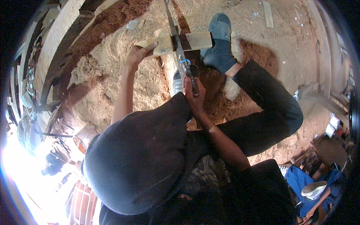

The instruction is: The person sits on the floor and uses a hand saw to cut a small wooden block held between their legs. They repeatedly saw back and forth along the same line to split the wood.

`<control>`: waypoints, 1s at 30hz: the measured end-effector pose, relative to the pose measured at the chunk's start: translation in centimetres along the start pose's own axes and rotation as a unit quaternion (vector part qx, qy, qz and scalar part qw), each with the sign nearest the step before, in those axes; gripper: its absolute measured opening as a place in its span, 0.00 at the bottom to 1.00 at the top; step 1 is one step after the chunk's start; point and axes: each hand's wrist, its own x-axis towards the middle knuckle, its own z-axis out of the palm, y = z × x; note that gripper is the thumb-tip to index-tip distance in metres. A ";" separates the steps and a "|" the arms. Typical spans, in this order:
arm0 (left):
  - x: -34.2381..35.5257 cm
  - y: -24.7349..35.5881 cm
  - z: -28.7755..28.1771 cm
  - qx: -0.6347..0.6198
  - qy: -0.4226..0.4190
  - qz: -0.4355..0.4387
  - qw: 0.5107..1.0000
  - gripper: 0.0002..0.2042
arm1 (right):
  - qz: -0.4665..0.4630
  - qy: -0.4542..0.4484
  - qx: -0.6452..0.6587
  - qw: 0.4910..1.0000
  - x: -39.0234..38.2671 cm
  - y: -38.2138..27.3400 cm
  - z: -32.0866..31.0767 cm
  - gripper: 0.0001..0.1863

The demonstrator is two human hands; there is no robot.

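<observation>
My left hand (138, 56) holds the left end of a pale wooden board (198, 41), thumb on top. A long handsaw (170, 20) lies across the board's middle, its blade pointing away from me. My right hand (193, 92) is closed round the saw's dark handle. A pale wooden support (169, 78) shows beneath the board, partly hidden by the saw. My foot in a dark slip-on shoe (219, 39) is at the board's right end. My dark-clothed knee (290, 114) is bent out to the right.
Sawdust (93, 82) covers much of the ground. Stacked timber (52, 48) lines the left side, with a pale offcut (268, 15) at the upper right. Another person (307, 195) in blue, one shoe sole showing, is at the lower right. More planks (330, 101) stand along the right.
</observation>
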 end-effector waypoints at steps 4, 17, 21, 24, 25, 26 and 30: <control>0.3 -0.7 0.2 -0.012 0.002 0.020 1.000 0.28 | 0.006 -0.019 0.003 1.000 -0.1 -1.3 -0.1 0.13; -0.5 1.2 -0.1 0.033 -0.003 -0.018 0.999 0.35 | 0.048 -0.029 0.019 0.998 -1.2 -2.3 -2.1 0.14; 0.0 0.0 0.2 0.018 0.022 -0.006 1.000 0.34 | 0.039 -0.023 0.028 0.999 0.3 -1.6 -0.1 0.14; -0.1 0.3 0.1 0.038 0.017 -0.023 0.999 0.33 | 0.005 -0.012 0.018 1.000 -2.0 -1.8 -0.8 0.15; 0.0 0.4 0.0 0.043 0.019 -0.027 0.999 0.33 | -0.019 -0.007 0.004 1.000 -2.7 -1.7 -1.3 0.15; 0.0 0.7 0.1 0.046 0.008 -0.027 0.999 0.33 | -0.038 -0.014 -0.008 0.999 -2.1 -0.6 -1.5 0.15; -0.2 -0.2 -0.3 0.026 0.007 -0.004 1.000 0.34 | -0.017 -0.050 -0.005 0.999 -0.1 -2.7 -0.7 0.16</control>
